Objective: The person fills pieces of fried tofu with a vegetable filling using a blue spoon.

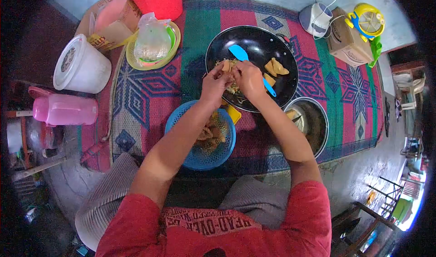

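Note:
My left hand (215, 84) pinches a tan piece of fried tofu (226, 66) over the left side of a black wok (268, 44). My right hand (250, 79) meets it there, fingers closed at the same piece; its fingertips are partly hidden. Beneath my hands lies a shredded vegetable mix (232, 88). A blue spatula (238, 53) rests in the wok, its handle passing under my right hand. More fried tofu pieces (278, 67) sit at the wok's right side. Nearer me, a blue plastic colander (170, 122) holds several brown pieces (213, 139), partly covered by my left forearm.
A metal bowl (323, 121) stands right of my right forearm. At the left are a yellow basket (175, 53) with a plastic bag (153, 41), a white bucket (93, 68) and a pink thermos (68, 109). A cardboard box (347, 46) with a yellow fan (369, 21) stands back right.

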Demonstrator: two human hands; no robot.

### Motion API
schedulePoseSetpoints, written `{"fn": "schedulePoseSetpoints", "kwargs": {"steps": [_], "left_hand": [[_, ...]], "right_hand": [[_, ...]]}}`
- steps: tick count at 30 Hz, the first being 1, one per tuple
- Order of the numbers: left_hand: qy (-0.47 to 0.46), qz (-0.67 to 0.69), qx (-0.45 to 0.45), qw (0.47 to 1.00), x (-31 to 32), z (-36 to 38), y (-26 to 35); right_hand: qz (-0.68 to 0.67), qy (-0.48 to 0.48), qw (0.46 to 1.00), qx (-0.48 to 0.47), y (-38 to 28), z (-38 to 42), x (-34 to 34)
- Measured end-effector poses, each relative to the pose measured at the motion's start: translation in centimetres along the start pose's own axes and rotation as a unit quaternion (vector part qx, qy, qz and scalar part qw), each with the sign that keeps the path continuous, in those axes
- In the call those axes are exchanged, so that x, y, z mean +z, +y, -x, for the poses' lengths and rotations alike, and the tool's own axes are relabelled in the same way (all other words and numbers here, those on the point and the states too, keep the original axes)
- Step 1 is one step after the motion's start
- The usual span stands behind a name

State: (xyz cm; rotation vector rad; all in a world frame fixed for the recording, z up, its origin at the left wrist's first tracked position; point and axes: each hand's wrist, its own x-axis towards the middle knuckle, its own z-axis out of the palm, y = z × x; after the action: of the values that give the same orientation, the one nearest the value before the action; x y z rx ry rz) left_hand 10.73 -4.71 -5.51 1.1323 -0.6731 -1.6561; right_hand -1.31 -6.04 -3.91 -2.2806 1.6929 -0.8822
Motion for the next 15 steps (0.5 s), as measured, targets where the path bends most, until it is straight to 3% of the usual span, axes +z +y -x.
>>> {"fn": "schedulePoseSetpoints", "kwargs": {"steps": [4,6,10,13,15], "left_hand": [[-0.015,0.020,-0.012,1.000,-0.3,-0.4,-0.2],[0.035,0.031,0.003,0.999,-0.3,-0.2,0.6],[0.008,0.029,0.016,0.999,0.0,0.2,1.2],[-0.014,-0.023,0.021,0.999,-0.3,-0.5,0.6],[-0.036,0.024,-0.002,0.999,-0.6,-0.6,0.2]], "right_hand": [[-0.014,-0.003,1.000,0.012,-0.1,-0.2,0.3],[-0.152,-0.073,0.983,0.076,-0.5,-0.6,-1.1],[-0.222,-0.075,0.967,0.101,-0.9,-1.0,-1.7],[-0.126,-0.017,0.991,0.028,-0.4,-0.9,-0.5],[0.028,0.000,0.999,-0.040,-0.7,-0.7,-0.6]]}}
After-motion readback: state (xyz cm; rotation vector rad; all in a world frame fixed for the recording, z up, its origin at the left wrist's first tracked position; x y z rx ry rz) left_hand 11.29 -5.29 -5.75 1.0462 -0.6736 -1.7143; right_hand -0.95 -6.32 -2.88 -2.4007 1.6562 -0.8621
